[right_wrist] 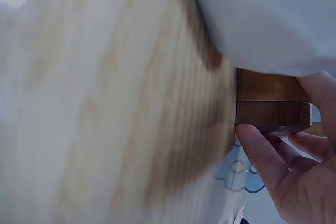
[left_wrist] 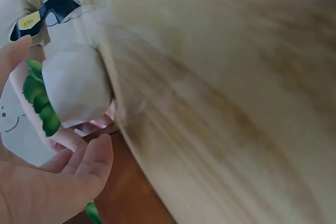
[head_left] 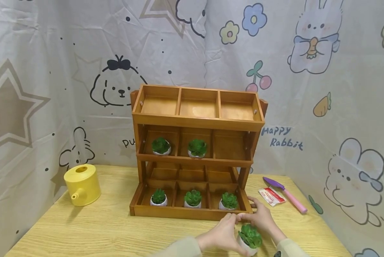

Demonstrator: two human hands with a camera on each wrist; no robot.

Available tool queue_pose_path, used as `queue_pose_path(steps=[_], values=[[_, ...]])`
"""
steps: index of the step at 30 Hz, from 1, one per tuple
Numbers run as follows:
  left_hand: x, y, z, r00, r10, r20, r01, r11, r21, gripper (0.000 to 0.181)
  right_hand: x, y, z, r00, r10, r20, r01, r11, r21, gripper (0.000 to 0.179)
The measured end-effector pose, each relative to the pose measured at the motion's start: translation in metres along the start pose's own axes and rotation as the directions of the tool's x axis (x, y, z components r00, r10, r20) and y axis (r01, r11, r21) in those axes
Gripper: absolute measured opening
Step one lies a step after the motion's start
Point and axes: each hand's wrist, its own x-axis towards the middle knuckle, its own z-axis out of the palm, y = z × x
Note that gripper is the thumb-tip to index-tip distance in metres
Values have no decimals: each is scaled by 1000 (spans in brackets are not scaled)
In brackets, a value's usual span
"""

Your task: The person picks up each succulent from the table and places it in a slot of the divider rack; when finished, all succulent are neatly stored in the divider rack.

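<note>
A three-tier wooden plant stand (head_left: 198,123) stands on the table. My right hand (head_left: 263,217) grips its front right bottom corner, thumb on the front and fingers along the side; the right wrist view shows these fingers (right_wrist: 262,153) against the wood. Before that corner is a small potted succulent (head_left: 250,236) with a white faceted pot (left_wrist: 79,85). My left hand (head_left: 222,233) is around this pot, thumb and fingers spread; in the left wrist view they look apart from it. Three potted succulents (head_left: 193,198) fill the bottom front compartments, and two (head_left: 197,147) sit on the middle tier, left and centre.
A yellow watering can (head_left: 82,185) stands at the left of the table (head_left: 108,228). Right of the stand lie a purple trowel with a pink handle (head_left: 286,194) and a red and white packet (head_left: 272,196). A printed cloth (head_left: 166,53) hangs behind and at both sides.
</note>
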Motion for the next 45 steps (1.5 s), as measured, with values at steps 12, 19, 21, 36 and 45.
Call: queue_pose_path(steps=[12, 19, 21, 36, 45], values=[[14, -11, 13, 997, -9, 72, 8, 1000, 8, 52, -1, 0, -1, 1000, 7, 16, -7, 1000, -3, 94], [17, -8, 13, 996, 33, 88, -39, 997, 69, 50, -1, -2, -2, 1000, 8, 19, -8, 1000, -14, 94], [17, -7, 13, 995, 32, 93, -38, 997, 66, 49, -1, -3, -2, 1000, 2, 21, -2, 1000, -17, 94], [18, -9, 11, 996, 45, 82, -42, 998, -39, 42, -1, -4, -1, 999, 19, 27, -19, 1000, -5, 92], [21, -9, 14, 995, 20, 94, -17, 999, -31, 53, -1, -3, -2, 999, 12, 32, -12, 1000, 3, 93]])
